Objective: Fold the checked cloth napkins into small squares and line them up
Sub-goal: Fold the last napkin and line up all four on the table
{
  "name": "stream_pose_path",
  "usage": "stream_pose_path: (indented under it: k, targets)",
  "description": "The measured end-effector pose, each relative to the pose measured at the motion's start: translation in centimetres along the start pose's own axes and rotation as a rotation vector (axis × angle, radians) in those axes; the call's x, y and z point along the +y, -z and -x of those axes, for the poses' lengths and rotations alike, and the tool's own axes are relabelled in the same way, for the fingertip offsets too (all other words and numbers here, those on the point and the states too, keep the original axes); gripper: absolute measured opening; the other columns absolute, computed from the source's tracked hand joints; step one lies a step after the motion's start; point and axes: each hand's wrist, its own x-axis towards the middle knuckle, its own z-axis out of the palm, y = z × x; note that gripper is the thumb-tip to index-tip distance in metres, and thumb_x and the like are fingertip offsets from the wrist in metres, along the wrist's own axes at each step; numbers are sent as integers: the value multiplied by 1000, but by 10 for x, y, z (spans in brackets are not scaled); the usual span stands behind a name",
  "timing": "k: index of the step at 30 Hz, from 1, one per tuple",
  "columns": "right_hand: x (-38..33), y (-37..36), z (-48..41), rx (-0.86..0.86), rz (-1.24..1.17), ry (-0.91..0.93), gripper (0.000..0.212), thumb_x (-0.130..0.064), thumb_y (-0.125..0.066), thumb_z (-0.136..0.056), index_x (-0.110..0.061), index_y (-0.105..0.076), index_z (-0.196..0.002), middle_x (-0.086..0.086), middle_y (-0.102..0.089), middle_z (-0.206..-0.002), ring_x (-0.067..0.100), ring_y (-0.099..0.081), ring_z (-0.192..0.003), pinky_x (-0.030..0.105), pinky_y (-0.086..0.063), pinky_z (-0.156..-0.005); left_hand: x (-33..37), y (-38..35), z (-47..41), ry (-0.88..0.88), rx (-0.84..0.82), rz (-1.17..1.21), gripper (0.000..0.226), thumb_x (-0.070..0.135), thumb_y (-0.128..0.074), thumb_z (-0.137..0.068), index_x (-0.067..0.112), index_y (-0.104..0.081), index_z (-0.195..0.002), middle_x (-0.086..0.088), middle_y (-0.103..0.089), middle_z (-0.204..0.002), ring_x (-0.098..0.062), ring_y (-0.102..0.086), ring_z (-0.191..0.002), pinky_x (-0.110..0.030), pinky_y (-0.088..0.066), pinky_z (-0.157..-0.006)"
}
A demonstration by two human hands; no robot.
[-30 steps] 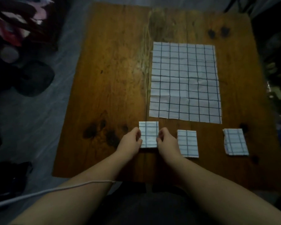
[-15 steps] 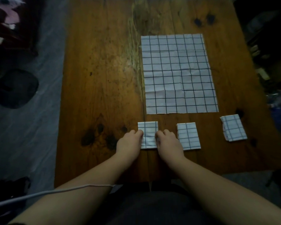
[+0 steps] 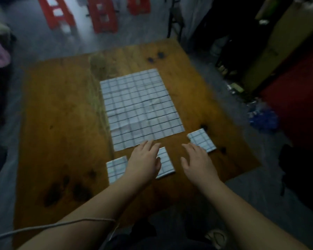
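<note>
A large white napkin with dark checks (image 3: 140, 109) lies unfolded and flat on the wooden table (image 3: 61, 114). Three folded checked squares sit in a row near the front edge: a left one (image 3: 116, 168), a middle one (image 3: 165, 164) and a right one (image 3: 201, 142). My left hand (image 3: 145, 162) hovers with fingers spread over the middle square's left part, fingertips at the big napkin's near edge. My right hand (image 3: 197, 161) is spread above bare wood between the middle and right squares. Neither hand holds anything.
Red plastic stools (image 3: 103, 14) stand on the grey floor beyond the table. Dark furniture and clutter line the right side, with a blue bundle (image 3: 263, 118) on the floor. A white cable (image 3: 52, 226) runs across my left forearm. Dark burn marks (image 3: 65, 190) spot the table's front left.
Both hands let go of the left folded square and moved right and forward, fingers now spread. The head view tilted up and turned, showing the stools and floor.
</note>
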Motion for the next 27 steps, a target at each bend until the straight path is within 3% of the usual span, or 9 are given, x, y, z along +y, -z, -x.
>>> stream_pose_path:
  k: [3, 7, 9, 12, 17, 27]
  targets:
    - [56, 43, 11, 111, -40, -55, 54, -38, -48, -100, -27, -34, -151, -2, -36, -155, 18, -27, -145, 42, -31, -118, 67, 1, -19, -78, 20, -7, 66, 44, -51, -99, 32, -21, -156, 1, -21, -166, -23, -17, -153, -48, -21, -124]
    - [161, 108, 48, 246, -54, -123, 58, -37, -49, -99, -25, -34, -153, 2, -32, -159, 21, -21, -148, 42, -23, -120, 192, -10, -39, -239, 24, -44, 65, 49, -44, -101, 33, -14, -157, 2, -16, -167, -22, -11, -154, -45, -14, -125]
    - [216, 134, 72, 324, -47, -148, 59, -42, -45, -96, -22, -39, -151, 6, -37, -157, 26, -27, -146, 43, -26, -119, 259, -22, -46, -301, -9, -46, 66, 51, -42, -102, 34, -13, -158, 4, -15, -167, -22, -10, -154, -45, -10, -125]
    - [300, 168, 112, 406, -37, -216, 70, -52, -32, -88, -20, -44, -149, 10, -41, -155, 31, -33, -143, 45, -28, -118, 357, -46, -53, -386, -11, -64, 67, 51, -44, -99, 33, -18, -158, 1, -22, -166, -24, -16, -153, -45, -18, -124]
    - [412, 224, 169, 424, -1, -389, 64, -43, -48, -99, -25, -26, -156, 2, -21, -165, 22, -12, -151, 38, -16, -122, 496, -75, -67, -534, -32, -88, 66, 56, -39, -99, 33, -18, -158, 0, -20, -166, -25, -14, -154, -48, -18, -124]
    - [537, 298, 149, 461, -86, -516, 64, -45, -44, -100, -25, -22, -158, 0, -18, -165, 22, -7, -152, 41, -17, -122, 647, -113, -135, -624, -81, -164, 67, 54, -37, -100, 29, -17, -158, -3, -18, -167, -27, -13, -154, -49, -16, -123]
